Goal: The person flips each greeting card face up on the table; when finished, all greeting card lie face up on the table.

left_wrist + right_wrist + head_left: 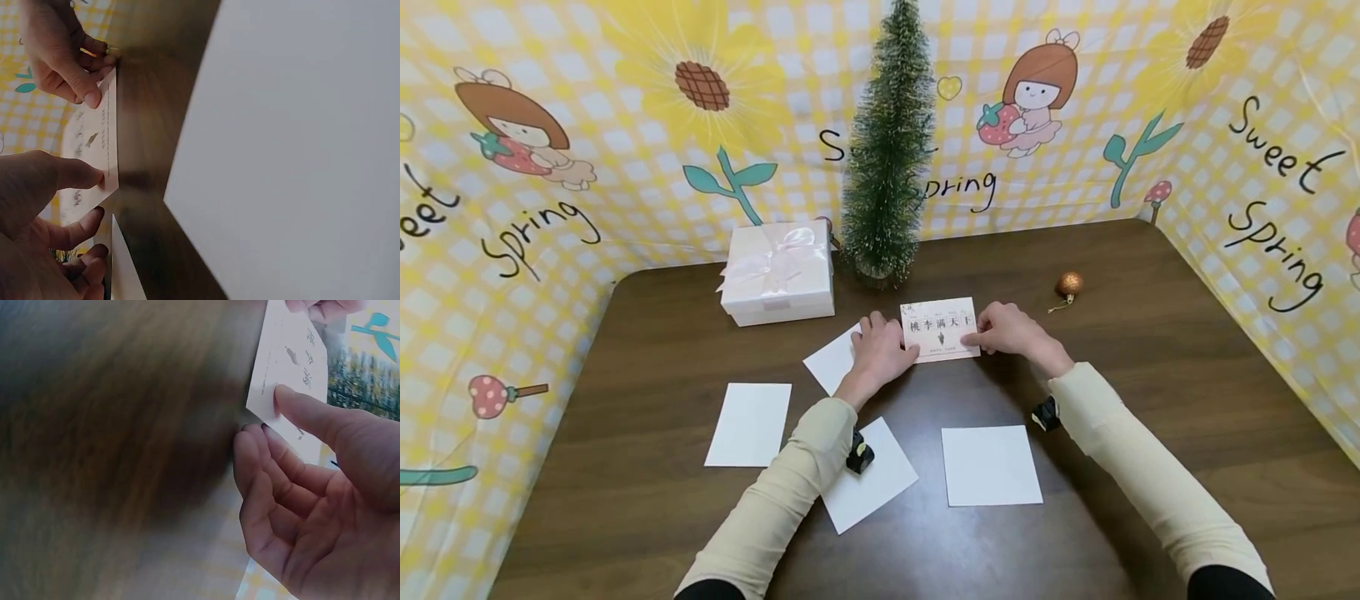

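Observation:
A printed card [940,312] with a row of dark Chinese characters and a small leaf-like mark faces up in front of the little tree. My left hand [880,346] pinches its left end, the thumb on the printed face in the left wrist view. At the opposite end my right hand [1011,332] grips the card, thumb [306,415] on top and the other fingers curled beyond the edge. Under the left fingers lies a blank white card [833,360]. Another white card [883,492] is partly covered by my left forearm.
Two more blank cards lie at left [748,425] and right [992,467]. At the back stand a white gift box [778,279] with a ribbon and a small green tree [887,158]. An orange-brown bauble [1070,285] rests back right. Yellow checked cloth [805,92] surrounds the wooden table [647,358].

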`<state>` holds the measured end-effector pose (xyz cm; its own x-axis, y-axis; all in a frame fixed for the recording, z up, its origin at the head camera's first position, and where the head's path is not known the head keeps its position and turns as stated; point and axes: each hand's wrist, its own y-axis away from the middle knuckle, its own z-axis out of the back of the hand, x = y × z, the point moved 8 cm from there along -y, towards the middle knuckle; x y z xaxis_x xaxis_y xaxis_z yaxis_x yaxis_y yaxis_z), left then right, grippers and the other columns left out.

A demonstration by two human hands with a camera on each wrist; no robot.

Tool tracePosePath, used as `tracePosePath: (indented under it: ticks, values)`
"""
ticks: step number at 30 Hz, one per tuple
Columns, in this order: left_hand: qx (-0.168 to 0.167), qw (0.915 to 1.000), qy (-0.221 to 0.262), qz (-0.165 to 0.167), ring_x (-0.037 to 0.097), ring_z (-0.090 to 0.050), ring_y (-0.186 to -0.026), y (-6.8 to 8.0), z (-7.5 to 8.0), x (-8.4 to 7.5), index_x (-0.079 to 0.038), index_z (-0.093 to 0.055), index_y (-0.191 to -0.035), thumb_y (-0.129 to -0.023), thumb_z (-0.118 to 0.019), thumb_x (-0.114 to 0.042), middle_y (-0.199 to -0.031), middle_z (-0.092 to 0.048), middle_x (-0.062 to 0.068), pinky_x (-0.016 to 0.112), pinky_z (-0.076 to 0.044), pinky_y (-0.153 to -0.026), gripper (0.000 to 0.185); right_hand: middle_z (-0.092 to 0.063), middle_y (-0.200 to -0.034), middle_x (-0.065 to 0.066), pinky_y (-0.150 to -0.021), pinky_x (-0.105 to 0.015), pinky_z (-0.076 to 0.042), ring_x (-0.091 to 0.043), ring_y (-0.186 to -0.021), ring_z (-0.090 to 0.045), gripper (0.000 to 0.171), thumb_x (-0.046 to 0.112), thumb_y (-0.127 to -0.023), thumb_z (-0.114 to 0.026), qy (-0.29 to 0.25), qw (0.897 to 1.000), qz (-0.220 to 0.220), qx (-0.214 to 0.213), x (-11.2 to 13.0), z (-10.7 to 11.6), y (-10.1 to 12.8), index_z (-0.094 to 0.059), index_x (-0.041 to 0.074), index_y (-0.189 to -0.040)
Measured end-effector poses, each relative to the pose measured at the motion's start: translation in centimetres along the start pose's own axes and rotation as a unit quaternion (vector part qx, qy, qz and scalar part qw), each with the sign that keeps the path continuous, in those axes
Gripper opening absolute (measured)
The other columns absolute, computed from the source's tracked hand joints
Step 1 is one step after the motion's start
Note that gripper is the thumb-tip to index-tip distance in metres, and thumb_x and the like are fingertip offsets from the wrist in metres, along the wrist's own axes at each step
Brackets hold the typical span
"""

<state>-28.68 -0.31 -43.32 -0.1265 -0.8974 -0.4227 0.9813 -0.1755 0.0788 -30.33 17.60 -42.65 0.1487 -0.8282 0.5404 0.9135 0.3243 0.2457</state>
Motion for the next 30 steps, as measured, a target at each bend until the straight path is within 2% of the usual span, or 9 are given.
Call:
tracePosePath:
  ticks: [9, 17, 22, 26, 30]
  values:
    - [0.000, 0.9981, -0.061, 0.004, 0.036, -0.039, -0.104, -0.2, -0.5, -0.4, -0.003, -0.055, -0.082, -0.091, -0.065, -0.037, -0.113, -0.045, 0.022, 0.047, -0.034, -0.085, 0.036, -0.050, -0.058, 0.002, -0.051, -0.027, -0.035, -0.014, -0.055, -0.045, 0.036, 0.034, -0.087, -0.072, 0.061, 0.998, -0.028, 0.009, -0.4, -0.4, -0.3, -0.058, 0.010, -0.064]
    - [-0.022, 0.9958, -0.080, -0.038, 0.034, -0.041, -0.102, -0.1, -0.7, -0.9, 0.003, -0.058, -0.105, -0.093, -0.063, -0.037, -0.110, -0.048, 0.020, 0.044, -0.036, -0.082, 0.042, -0.052, -0.063, -0.001, -0.052, -0.028, -0.036, -0.016, -0.058, -0.047, 0.031, 0.034, -0.090, -0.069, 0.069, 0.997, -0.023, -0.015, -0.3, -0.3, 0.3, -0.063, 0.007, -0.075]
    - [-0.015, 0.9905, -0.077, -0.113, 0.033, -0.044, -0.100, 1.1, -0.4, -1.9, -0.002, -0.058, -0.103, -0.096, -0.060, -0.032, -0.106, -0.051, 0.016, 0.044, -0.039, -0.082, 0.031, -0.059, -0.069, -0.002, -0.056, -0.033, -0.042, -0.017, -0.060, -0.053, 0.027, 0.033, -0.093, -0.065, 0.064, 0.996, 0.026, -0.061, 0.9, 0.3, 2.0, -0.065, 0.008, -0.084]
    - [-0.011, 0.9760, -0.097, -0.195, 0.031, -0.047, -0.099, 3.3, 0.0, -3.3, -0.003, -0.058, -0.104, -0.096, -0.059, -0.026, -0.104, -0.055, 0.014, 0.044, -0.041, -0.080, 0.024, -0.066, -0.084, -0.005, -0.067, -0.040, -0.050, -0.021, -0.073, -0.060, 0.020, 0.026, -0.092, -0.067, 0.086, 0.988, 0.092, -0.095, 2.4, 0.6, 4.1, -0.066, 0.006, -0.093]
    - [0.005, 0.9586, -0.124, -0.256, 0.030, -0.049, -0.104, 6.0, -0.3, -4.6, -0.002, -0.059, -0.111, -0.097, -0.057, -0.023, -0.111, -0.057, 0.012, 0.043, -0.041, -0.082, 0.025, -0.067, -0.103, -0.012, -0.081, -0.047, -0.052, -0.027, -0.093, -0.064, 0.026, 0.023, -0.091, -0.068, 0.109, 0.978, 0.153, -0.086, 3.6, -0.4, 6.9, -0.066, 0.001, -0.106]
